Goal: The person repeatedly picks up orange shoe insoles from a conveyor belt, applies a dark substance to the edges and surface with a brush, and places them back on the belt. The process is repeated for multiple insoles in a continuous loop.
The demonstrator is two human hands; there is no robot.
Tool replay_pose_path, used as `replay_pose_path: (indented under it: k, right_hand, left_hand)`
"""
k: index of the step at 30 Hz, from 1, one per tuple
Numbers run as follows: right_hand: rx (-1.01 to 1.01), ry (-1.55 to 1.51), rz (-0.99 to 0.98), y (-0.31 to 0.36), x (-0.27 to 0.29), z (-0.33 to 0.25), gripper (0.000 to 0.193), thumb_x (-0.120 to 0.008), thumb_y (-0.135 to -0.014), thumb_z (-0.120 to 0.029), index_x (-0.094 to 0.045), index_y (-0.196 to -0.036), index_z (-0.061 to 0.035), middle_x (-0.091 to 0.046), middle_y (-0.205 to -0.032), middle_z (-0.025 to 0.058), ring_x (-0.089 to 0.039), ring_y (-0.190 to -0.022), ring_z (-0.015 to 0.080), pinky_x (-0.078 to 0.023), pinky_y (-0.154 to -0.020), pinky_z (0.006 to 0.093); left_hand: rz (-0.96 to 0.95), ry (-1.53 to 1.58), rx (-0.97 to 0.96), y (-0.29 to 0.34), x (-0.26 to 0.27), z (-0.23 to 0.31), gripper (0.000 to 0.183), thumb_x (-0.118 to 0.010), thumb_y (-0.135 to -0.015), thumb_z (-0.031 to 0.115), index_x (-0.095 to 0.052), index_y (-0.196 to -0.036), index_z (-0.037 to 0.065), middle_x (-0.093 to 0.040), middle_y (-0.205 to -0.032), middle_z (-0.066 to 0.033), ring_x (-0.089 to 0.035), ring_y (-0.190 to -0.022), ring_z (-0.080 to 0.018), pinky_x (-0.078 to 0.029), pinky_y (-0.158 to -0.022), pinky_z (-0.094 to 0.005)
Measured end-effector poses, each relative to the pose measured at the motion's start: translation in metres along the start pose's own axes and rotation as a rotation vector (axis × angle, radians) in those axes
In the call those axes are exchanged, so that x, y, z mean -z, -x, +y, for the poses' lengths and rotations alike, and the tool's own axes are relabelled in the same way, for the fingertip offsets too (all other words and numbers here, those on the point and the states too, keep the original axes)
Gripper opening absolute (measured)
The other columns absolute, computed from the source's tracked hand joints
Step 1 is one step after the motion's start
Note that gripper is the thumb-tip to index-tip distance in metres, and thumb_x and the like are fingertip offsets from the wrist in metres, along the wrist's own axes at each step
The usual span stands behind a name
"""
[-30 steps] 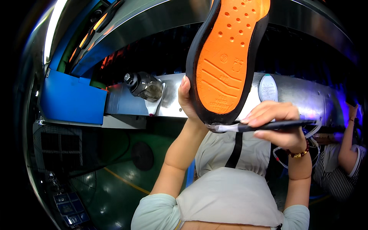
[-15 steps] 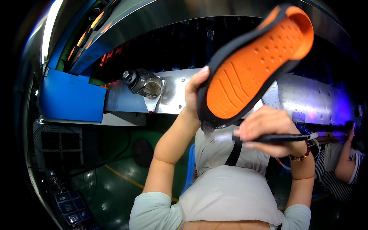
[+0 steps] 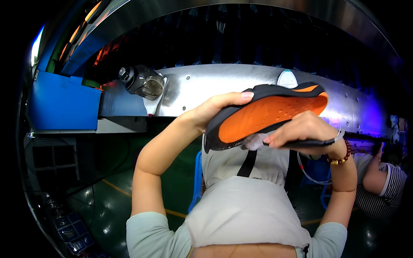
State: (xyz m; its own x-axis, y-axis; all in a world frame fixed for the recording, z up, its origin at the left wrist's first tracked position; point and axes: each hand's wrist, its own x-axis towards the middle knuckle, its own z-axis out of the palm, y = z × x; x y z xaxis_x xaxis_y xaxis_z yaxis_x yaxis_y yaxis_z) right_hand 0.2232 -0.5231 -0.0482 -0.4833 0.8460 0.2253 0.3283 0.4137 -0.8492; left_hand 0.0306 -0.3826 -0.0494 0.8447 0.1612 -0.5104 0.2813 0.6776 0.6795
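A black shoe sole [image 3: 254, 118] with an orange inner face is held up over my lap, tilted so its inside shows at a slant. My left hand [image 3: 217, 107] grips its left end, thumb along the far black rim and the other fingers mostly hidden beneath. In my right hand [image 3: 303, 129] is a brush [image 3: 254, 141] with a dark handle and pale bristles, blurred by motion. The bristles touch or nearly touch the near black edge of the sole, toward its left part.
Beyond my hands runs a metal ledge [image 3: 189, 92]. A dark bottle [image 3: 144, 82] stands there on a white cloth [image 3: 151, 105]; farther right lies a white rounded pad [image 3: 287, 79]. A blue box [image 3: 64, 103] is at left, and another person [image 3: 380, 185] in striped clothing sits at right.
The sole has come lower and tipped flatter, its right end swinging down. The brush has shifted from the sole's left tip to its near long edge. Both hands still hold the same things.
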Motion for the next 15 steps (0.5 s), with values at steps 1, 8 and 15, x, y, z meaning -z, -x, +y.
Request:
replay_pose_path:
  k: [1,8,15]
  right_hand:
    - [-0.068,0.097,-0.089,0.000,0.003,-0.007,0.013,-0.064,-0.070,-0.002,-0.062,-0.083,-0.0037,-0.065,-0.084,0.0105,-0.063,-0.079,0.0238,-0.051,-0.069,0.0292]
    - [-0.066,-0.017,0.065,0.008,0.008,0.008,0.013,-0.064,-0.069,0.000,-0.062,-0.083,0.0003,-0.064,-0.083,0.0139,-0.063,-0.082,0.0249,-0.050,-0.071,0.0295]
    - [0.067,0.076,0.397,0.011,0.012,-0.049,0.022,-0.072,-0.061,-0.003,-0.066,-0.083,-0.0055,-0.066,-0.085,0.0084,-0.060,-0.077,0.0207,-0.047,-0.067,0.0272]
  left_hand:
    - [0.058,-0.038,-0.022,0.002,0.000,-0.002,0.047,-0.053,-0.081,0.031,-0.048,-0.111,-0.005,-0.058,-0.098,-0.0181,-0.061,-0.079,-0.0197,-0.050,-0.071,-0.0278]
    - [0.182,0.058,-0.041,0.010,0.013,-0.007,0.047,-0.055,-0.079,0.029,-0.048,-0.112,-0.003,-0.058,-0.099,-0.0180,-0.060,-0.082,-0.0207,-0.050,-0.073,-0.0299]
    - [-0.125,0.570,-0.204,0.019,0.046,-0.005,0.051,-0.046,-0.085,0.040,-0.047,-0.118,0.001,-0.051,-0.118,-0.0134,-0.053,-0.102,-0.0245,-0.043,-0.088,-0.0346]
